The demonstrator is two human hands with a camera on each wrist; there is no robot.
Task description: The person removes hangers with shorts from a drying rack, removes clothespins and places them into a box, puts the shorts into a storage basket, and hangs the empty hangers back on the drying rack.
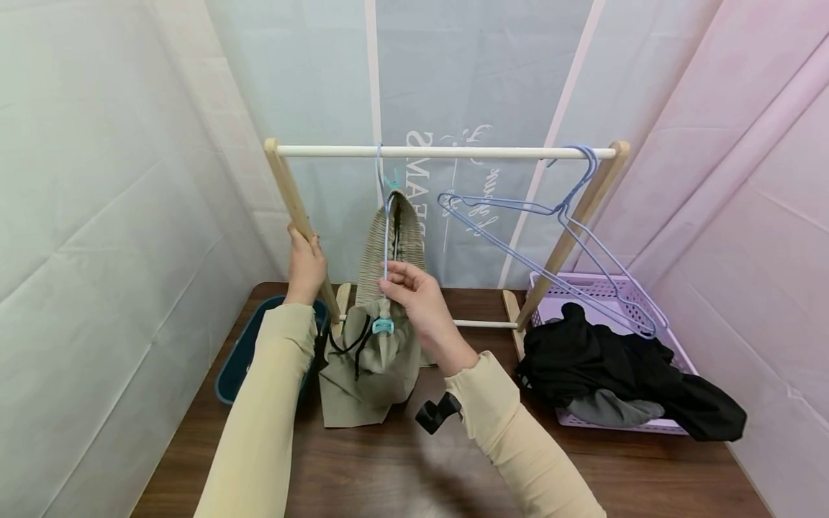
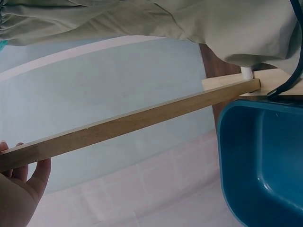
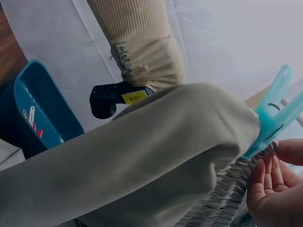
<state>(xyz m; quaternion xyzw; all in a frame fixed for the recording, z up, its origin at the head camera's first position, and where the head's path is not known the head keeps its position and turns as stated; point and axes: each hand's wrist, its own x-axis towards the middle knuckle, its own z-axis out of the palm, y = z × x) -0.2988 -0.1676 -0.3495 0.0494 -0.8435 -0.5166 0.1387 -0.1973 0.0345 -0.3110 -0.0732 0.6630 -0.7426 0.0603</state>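
Note:
My left hand (image 1: 306, 265) grips the left wooden post (image 1: 289, 191) of a small clothes rack, its fingers curled round the wood. A pair of grey-green pants (image 1: 369, 381) with a gathered elastic waistband and black drawstring hangs from a blue wire hanger (image 1: 379, 169) on the white rail. My right hand (image 1: 417, 298) is at the near end of the waistband. In the right wrist view its thumb and fingers pinch the gathered waistband (image 3: 232, 184) right beside a teal clip (image 3: 267, 124). Another teal clip (image 1: 392, 183) shows at the waistband's far end.
Several empty blue hangers (image 1: 563, 210) hang at the rail's right end. Below them a lilac basket (image 1: 673, 345) holds black and grey clothes (image 1: 602, 360). At the left a dark teal bin (image 1: 228, 374) stands on the brown table (image 1: 363, 482), with small clips (image 3: 32, 118) inside.

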